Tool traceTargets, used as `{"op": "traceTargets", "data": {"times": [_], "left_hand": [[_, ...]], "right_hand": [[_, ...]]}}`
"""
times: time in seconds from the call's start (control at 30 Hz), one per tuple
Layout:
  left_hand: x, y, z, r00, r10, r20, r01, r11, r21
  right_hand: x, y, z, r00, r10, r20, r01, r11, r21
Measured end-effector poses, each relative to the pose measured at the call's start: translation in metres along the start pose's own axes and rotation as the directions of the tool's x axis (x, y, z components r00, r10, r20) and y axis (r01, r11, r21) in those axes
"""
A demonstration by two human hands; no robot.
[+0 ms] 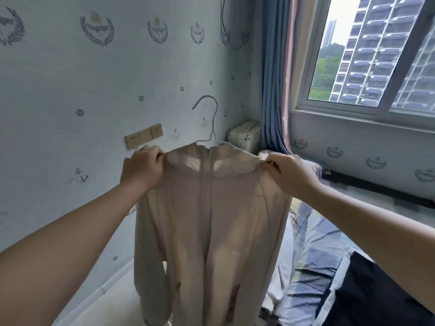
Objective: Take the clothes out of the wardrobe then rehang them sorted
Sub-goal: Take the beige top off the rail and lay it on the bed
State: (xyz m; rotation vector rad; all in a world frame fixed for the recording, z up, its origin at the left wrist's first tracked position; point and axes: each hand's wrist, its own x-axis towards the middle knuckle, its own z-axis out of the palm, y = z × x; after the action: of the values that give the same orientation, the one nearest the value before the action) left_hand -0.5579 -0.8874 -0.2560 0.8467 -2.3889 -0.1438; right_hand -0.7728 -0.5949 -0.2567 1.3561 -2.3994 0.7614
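As my left grip (141,169) and right grip (290,177) pinched its shoulders, the soft, light jacket (211,220) hung limp.

Wallpaper crests (97,28), script lettering (too blurred), unreadable

The person's left forearm (70,243) and right forearm (364,227) are bare. A finger of the left grip (141,170) wears a pale band (142,149), seemingly a ring; the right grip (292,175) shows a small glint (271,163), too small to identify.
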Motion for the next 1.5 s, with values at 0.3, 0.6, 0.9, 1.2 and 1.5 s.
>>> {"op": "traceTargets", "data": {"times": [0.3,0.6,0.9,1.2,1.5], "left_hand": [[0.098,0.024,0.120,0.991,0.072,0.116,-0.067,0.997,-0.048],[0.185,0.055,0.242,0.970,0.070,0.231,-0.061,0.997,-0.046],[0.267,0.080,0.377,0.932,0.158,0.327,-0.116,0.983,-0.144],[0.287,0.062,0.550,0.818,0.172,0.549,-0.150,0.985,-0.085],[0.259,0.045,0.703,0.722,0.057,0.689,0.185,0.944,-0.272]], "right_hand": [[0.048,0.079,0.049,0.987,0.156,0.033,-0.156,0.988,-0.018],[0.109,0.180,0.097,0.961,0.256,0.107,-0.254,0.967,-0.038],[0.151,0.268,0.158,0.888,0.450,0.093,-0.445,0.893,-0.067],[0.169,0.346,0.284,0.710,0.684,0.165,-0.624,0.721,-0.303],[0.151,0.412,0.416,0.399,0.884,0.243,-0.882,0.443,-0.161]]}}
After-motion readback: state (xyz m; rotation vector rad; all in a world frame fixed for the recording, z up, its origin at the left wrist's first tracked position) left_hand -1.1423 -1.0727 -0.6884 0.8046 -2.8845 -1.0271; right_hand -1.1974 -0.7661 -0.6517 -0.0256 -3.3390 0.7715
